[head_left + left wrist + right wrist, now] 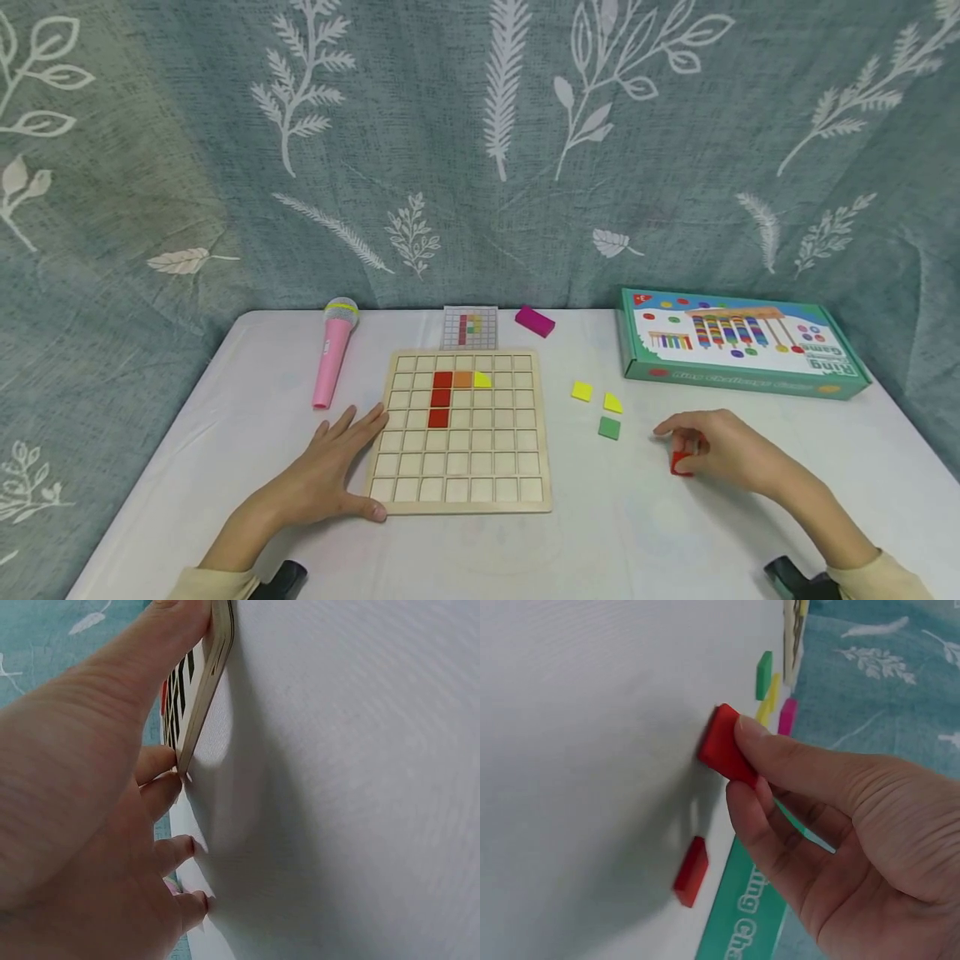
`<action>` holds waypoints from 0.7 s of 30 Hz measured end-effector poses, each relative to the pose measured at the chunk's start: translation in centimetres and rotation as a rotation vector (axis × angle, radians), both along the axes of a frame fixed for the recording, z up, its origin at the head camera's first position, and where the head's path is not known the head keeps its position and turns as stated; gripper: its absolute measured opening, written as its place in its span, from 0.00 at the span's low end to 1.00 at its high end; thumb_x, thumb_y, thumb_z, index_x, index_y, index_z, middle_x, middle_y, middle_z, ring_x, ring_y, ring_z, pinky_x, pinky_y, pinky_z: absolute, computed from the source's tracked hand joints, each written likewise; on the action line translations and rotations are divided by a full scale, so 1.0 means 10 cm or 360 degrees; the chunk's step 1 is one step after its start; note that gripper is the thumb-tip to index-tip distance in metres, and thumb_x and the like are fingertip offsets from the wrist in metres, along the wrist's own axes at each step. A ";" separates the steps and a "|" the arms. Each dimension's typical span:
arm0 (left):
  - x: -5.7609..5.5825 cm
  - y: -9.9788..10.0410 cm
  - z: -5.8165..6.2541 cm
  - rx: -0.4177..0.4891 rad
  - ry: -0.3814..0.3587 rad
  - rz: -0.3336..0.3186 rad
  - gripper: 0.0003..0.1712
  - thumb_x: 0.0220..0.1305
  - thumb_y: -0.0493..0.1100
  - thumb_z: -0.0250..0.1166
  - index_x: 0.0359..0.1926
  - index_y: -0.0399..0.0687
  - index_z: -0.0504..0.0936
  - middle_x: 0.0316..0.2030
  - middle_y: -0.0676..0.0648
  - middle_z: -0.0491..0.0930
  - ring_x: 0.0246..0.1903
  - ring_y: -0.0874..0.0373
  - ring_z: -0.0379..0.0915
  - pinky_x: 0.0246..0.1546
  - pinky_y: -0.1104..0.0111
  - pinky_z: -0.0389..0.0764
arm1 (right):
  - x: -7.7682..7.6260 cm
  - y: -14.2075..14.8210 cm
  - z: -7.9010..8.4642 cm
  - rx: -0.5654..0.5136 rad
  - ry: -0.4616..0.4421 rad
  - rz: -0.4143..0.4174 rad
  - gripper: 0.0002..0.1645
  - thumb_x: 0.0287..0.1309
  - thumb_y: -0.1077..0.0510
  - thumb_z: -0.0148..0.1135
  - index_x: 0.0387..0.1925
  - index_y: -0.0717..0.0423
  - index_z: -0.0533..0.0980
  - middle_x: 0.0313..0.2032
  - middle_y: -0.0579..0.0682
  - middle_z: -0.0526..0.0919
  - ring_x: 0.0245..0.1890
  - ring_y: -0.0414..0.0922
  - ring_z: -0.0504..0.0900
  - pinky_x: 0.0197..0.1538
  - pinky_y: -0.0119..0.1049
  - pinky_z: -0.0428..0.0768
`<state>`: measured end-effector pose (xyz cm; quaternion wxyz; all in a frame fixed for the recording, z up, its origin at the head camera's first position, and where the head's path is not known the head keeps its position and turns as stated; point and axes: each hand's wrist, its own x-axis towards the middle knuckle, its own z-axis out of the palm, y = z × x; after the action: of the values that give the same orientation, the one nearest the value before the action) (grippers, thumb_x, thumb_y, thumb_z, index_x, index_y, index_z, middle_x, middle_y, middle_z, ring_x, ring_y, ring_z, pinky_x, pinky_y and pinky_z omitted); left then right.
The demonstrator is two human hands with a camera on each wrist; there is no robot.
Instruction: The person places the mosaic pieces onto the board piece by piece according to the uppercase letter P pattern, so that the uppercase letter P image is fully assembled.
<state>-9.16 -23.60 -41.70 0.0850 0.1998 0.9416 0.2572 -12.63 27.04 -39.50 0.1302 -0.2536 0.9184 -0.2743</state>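
My right hand [723, 450] pinches a red square tile [727, 746] between thumb and fingers, at the right of the table. A second red tile [691, 871] lies on the cloth below it in the right wrist view. With fingers spread, my left hand [326, 471] rests along the left side of a wooden grid board [465, 462], thumb at its near corner. The board carries a column of three red tiles [439, 398], an orange tile [462, 379] and a yellow rounded tile [482, 380]. Between board and right hand lie a yellow square [581, 391], a yellow rounded tile [612, 403] and a green square [609, 428].
Behind the board stands a card [470, 327] printed with a coloured grid pattern, beside a magenta block [535, 322]. A pink microphone [333, 350] lies at the left. The green game box [742, 375] occupies the back right, before a patterned curtain [450, 233].
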 end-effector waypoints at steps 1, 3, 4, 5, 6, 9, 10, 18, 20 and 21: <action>0.00 0.00 0.00 0.0003 -0.0002 -0.0001 0.71 0.31 0.68 0.78 0.73 0.37 0.59 0.74 0.38 0.55 0.72 0.29 0.40 0.65 0.32 0.41 | 0.00 -0.01 0.01 0.0005 0.0009 0.0007 0.21 0.49 0.64 0.74 0.47 0.59 0.81 0.28 0.36 0.77 0.28 0.32 0.72 0.30 0.29 0.76; 0.00 0.00 0.00 0.0012 -0.0005 -0.0002 0.71 0.31 0.68 0.78 0.73 0.37 0.59 0.74 0.38 0.55 0.72 0.30 0.40 0.65 0.32 0.40 | -0.01 -0.03 0.04 0.0005 0.0007 0.0027 0.20 0.50 0.66 0.72 0.48 0.60 0.81 0.27 0.36 0.78 0.27 0.31 0.73 0.31 0.29 0.77; 0.00 0.00 0.00 0.0014 -0.0003 -0.0002 0.71 0.31 0.68 0.78 0.73 0.37 0.59 0.74 0.38 0.55 0.72 0.29 0.40 0.65 0.32 0.40 | -0.01 -0.05 0.05 0.0002 -0.0002 0.0038 0.20 0.51 0.67 0.71 0.48 0.60 0.81 0.27 0.36 0.78 0.27 0.31 0.73 0.31 0.29 0.77; 0.00 0.00 0.00 0.0015 -0.0002 -0.0003 0.71 0.31 0.68 0.78 0.73 0.37 0.59 0.74 0.38 0.55 0.72 0.29 0.40 0.65 0.32 0.40 | -0.02 -0.07 0.06 -0.0003 -0.0013 0.0053 0.20 0.51 0.68 0.71 0.48 0.60 0.81 0.27 0.36 0.79 0.28 0.31 0.74 0.32 0.29 0.78; 0.00 -0.01 0.00 0.0015 -0.0001 -0.0004 0.71 0.31 0.68 0.78 0.73 0.37 0.59 0.74 0.38 0.54 0.72 0.29 0.40 0.65 0.32 0.40 | -0.03 -0.09 0.08 -0.0010 -0.0025 0.0067 0.20 0.51 0.68 0.70 0.48 0.61 0.80 0.27 0.37 0.79 0.28 0.31 0.75 0.33 0.30 0.79; -0.01 -0.01 -0.01 0.0013 0.0008 -0.0006 0.71 0.31 0.68 0.78 0.73 0.37 0.59 0.74 0.38 0.54 0.72 0.30 0.40 0.65 0.32 0.40 | -0.05 -0.16 0.10 -0.0031 -0.0046 0.0107 0.20 0.51 0.70 0.69 0.48 0.61 0.80 0.27 0.40 0.80 0.29 0.31 0.76 0.35 0.31 0.80; -0.01 -0.01 -0.01 0.0011 0.0011 -0.0006 0.71 0.31 0.68 0.78 0.73 0.36 0.59 0.74 0.38 0.54 0.72 0.30 0.40 0.65 0.32 0.40 | -0.06 -0.19 0.10 -0.0036 -0.0049 0.0119 0.20 0.51 0.70 0.69 0.48 0.61 0.80 0.27 0.40 0.80 0.29 0.32 0.76 0.36 0.31 0.80; 0.00 -0.01 -0.03 0.0003 0.0000 0.0001 0.72 0.31 0.68 0.78 0.73 0.37 0.59 0.74 0.38 0.54 0.72 0.30 0.40 0.65 0.32 0.40 | -0.13 -0.45 0.10 -0.0093 -0.0043 0.0183 0.18 0.52 0.69 0.70 0.47 0.62 0.81 0.28 0.38 0.79 0.30 0.33 0.76 0.37 0.31 0.81; -0.01 -0.01 -0.04 -0.0004 0.0007 -0.0001 0.72 0.31 0.68 0.78 0.73 0.37 0.59 0.74 0.38 0.54 0.72 0.30 0.40 0.65 0.32 0.40 | -0.16 -0.51 0.11 -0.0110 -0.0049 0.0185 0.18 0.51 0.69 0.70 0.46 0.61 0.81 0.28 0.38 0.78 0.30 0.34 0.77 0.37 0.30 0.81; -0.01 -0.01 -0.04 -0.0007 0.0007 -0.0001 0.72 0.31 0.68 0.78 0.73 0.37 0.59 0.74 0.38 0.54 0.72 0.30 0.40 0.65 0.32 0.40 | -0.17 -0.54 0.11 -0.0119 -0.0051 0.0189 0.18 0.51 0.69 0.70 0.46 0.62 0.81 0.28 0.38 0.78 0.31 0.34 0.77 0.37 0.30 0.82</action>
<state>-9.23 -23.66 -42.07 0.0834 0.2005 0.9424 0.2546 -14.34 21.62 -38.36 0.1514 -0.3079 0.8886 -0.3044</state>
